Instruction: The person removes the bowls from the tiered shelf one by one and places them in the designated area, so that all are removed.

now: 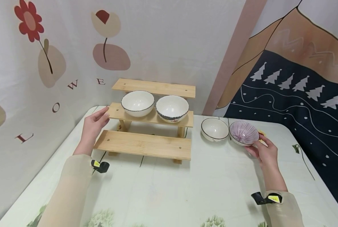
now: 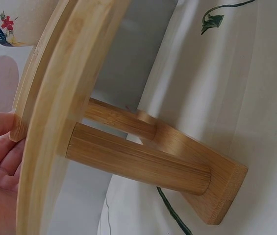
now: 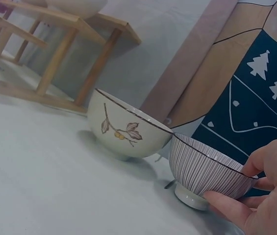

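Observation:
My left hand [image 1: 93, 126] grips the left end of the middle board of a three-tier wooden shelf [image 1: 143, 145]; its thumb and fingers appear around the board's end in the left wrist view. On that middle board sit two white bowls, a dark-rimmed one [image 1: 138, 104] and one with a dark patterned outside [image 1: 172, 108]. To the right, my right hand [image 1: 266, 151] holds a purple-striped bowl [image 3: 202, 166] by its right side, thumb low on the outside and fingers by the rim. Beside it stands a cream bowl [image 3: 126, 125] with a painted leafy twig.
The shelf's top board [image 1: 154, 87] and bottom board [image 1: 146, 145] bear no bowls. A pale flower-printed cloth [image 1: 163, 189] covers the table. Behind hang a printed light curtain [image 1: 169, 41] and a dark tree-patterned panel [image 1: 288, 101].

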